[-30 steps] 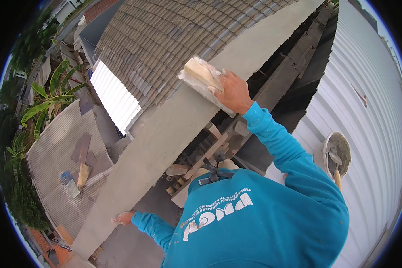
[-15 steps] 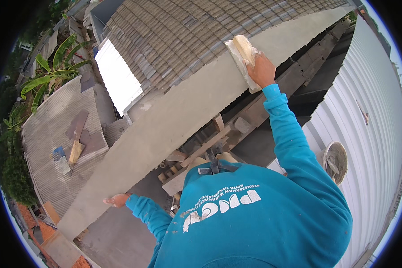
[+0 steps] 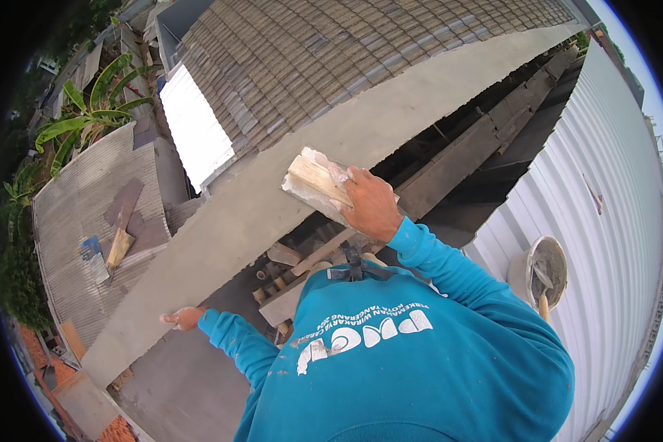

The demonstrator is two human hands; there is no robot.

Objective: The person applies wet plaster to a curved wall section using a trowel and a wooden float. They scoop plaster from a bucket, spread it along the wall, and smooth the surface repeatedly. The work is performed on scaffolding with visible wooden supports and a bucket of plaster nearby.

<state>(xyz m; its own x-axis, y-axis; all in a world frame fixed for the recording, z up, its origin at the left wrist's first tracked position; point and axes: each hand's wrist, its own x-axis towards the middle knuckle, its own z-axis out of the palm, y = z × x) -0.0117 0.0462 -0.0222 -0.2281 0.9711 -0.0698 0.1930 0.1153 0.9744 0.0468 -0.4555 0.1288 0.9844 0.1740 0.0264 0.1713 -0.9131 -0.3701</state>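
Note:
My right hand (image 3: 372, 205) is wrapped around the wooden grip of a plastering float (image 3: 313, 180), whose pale board is smeared with mortar. The float lies on the grey plastered top of a wall (image 3: 232, 228), partly past its near edge. Lower left, my left hand (image 3: 184, 318) rests on the same wall near its edge, fingers stretched out and dusted with plaster, holding nothing.
A bucket (image 3: 538, 272) of grey mortar with a trowel (image 3: 543, 287) in it stands on white corrugated roofing (image 3: 589, 184) at right. Tiled roofing (image 3: 331, 51) borders the wall's far side. Timber beams (image 3: 457, 166) cross a dark gap on the near side.
My right hand has drawn the float left and nearer along the wall, and it is turned differently. My left hand stays on the wall, its fingers slightly shifted.

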